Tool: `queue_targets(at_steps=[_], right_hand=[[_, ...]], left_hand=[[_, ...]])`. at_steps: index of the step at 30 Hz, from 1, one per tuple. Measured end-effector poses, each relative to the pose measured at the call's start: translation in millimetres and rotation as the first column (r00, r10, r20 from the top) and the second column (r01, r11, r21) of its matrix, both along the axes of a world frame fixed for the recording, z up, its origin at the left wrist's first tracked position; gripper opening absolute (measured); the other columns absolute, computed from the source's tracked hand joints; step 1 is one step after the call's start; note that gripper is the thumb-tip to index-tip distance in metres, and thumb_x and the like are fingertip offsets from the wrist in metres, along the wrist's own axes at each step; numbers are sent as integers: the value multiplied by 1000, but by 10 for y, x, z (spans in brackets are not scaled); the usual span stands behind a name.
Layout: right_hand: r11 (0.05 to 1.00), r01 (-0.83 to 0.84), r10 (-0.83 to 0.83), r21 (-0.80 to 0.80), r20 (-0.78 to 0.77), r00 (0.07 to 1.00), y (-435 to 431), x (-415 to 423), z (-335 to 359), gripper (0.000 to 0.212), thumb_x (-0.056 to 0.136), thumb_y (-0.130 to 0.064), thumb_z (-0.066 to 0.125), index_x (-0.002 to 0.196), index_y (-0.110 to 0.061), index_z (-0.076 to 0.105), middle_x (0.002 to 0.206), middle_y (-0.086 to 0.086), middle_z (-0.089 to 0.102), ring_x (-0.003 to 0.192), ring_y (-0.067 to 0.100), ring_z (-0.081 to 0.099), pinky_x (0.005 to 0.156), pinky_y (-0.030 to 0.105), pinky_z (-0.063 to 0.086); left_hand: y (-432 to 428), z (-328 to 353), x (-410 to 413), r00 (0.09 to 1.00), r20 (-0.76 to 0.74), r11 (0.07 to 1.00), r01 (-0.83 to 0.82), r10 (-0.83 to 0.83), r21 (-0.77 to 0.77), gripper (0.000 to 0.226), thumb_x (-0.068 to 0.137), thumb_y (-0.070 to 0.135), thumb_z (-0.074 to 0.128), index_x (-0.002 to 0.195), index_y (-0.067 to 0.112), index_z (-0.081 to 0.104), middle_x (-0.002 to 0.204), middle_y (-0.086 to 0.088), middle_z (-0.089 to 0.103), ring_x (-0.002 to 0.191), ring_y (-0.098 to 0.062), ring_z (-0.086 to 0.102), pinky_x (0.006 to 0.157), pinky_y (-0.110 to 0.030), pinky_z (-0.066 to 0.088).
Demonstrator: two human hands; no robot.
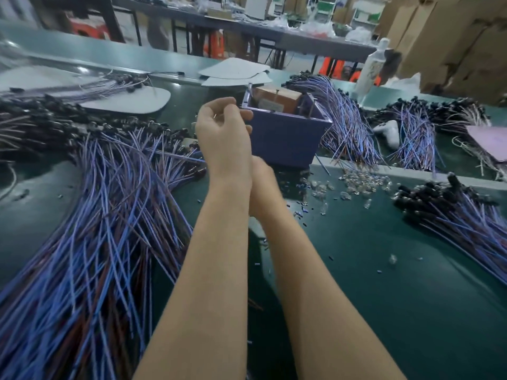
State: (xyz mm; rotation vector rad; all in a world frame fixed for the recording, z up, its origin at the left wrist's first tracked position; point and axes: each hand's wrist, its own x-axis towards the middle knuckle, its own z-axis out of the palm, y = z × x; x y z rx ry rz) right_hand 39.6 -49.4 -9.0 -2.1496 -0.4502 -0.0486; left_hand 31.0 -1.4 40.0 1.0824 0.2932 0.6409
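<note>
My left hand (222, 133) is raised in front of the blue plastic box (288, 138), fingers curled, pinching a small thin metal piece (215, 115) at its fingertips. My right hand (260, 182) reaches up behind the left wrist; only its wrist and heel show and its fingers are hidden. A large fan of blue and red wires with black ends (109, 215) lies left of my arms on the green mat (384, 297). Small clear parts (362, 183) are scattered right of the box.
The box holds a brown carton (277, 98). More wire bundles lie behind the box (345, 119) and at the right (466, 223). White card sheets (236, 71), a white bottle (370, 69), a white tool (388, 131) and cardboard boxes (452, 42) stand farther back.
</note>
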Motion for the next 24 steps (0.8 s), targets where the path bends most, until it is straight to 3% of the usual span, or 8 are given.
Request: queue_targets(at_steps=[6,8,12,14,16,18,21,24], right_hand=[[973,-157,106,-167,-283,953,-395,5,63,41,86,-2,51,49,-20,50,37,-12,50,37,2,46,41,14,36],[987,-14,-6,-159,-125,992,-465,38,55,37,86,-9,53,51,-20,48,43,-11,47,45,8,42,47,22,35],[946,281,-302,163,117,946,-734,95,73,14,95,-18,50,83,-16,58,68,-4,60,68,18,59,66,32,48],[959,256,-273,121,155,950,-917,92,97,13,96,-20,51,88,-15,61,76,2,63,72,16,58,68,30,47],[959,238,-263,154,170,950,-1076,78,103,13,94,-19,54,87,-13,63,72,-1,61,63,2,53,61,18,43],[921,303,-351,244,184,918,-1197,69,90,14,95,-18,54,89,-10,64,69,-7,58,56,-7,48,57,9,39],[783,533,-610,321,221,761,-1315,49,1,12,94,-26,55,95,-15,61,85,-7,61,82,-3,55,80,20,44],[566,735,-824,373,264,501,-1363,12,-79,34,94,-34,54,119,-10,54,127,7,52,120,17,43,105,32,31]], left_hand=[[-157,-38,36,998,-35,994,49,-45,97,14,95,9,43,98,14,55,71,5,63,54,0,53,59,-17,44],[-219,-28,46,996,-41,986,86,-81,141,14,95,10,43,98,14,56,71,6,64,50,3,52,61,-19,45],[-274,-55,78,999,-33,951,49,-41,304,12,94,11,46,93,17,56,81,2,65,69,-6,59,75,-30,51],[-257,-113,114,996,-85,788,30,28,616,16,95,18,46,103,16,61,99,-1,65,93,-15,59,91,-34,47],[-274,-174,151,964,-258,383,215,63,898,28,98,30,43,114,19,62,118,-5,62,113,-24,54,103,-37,38],[-361,-218,146,897,-442,167,436,-4,884,33,100,37,37,106,18,63,111,-5,63,106,-26,55,102,-39,37],[-527,-258,98,872,-386,292,469,-299,833,32,100,29,43,91,7,63,86,-8,68,73,-22,59,69,-29,45],[-661,-210,86,937,-151,537,308,-316,786,29,101,23,42,85,6,59,68,-3,61,65,-20,62,63,-32,49]])
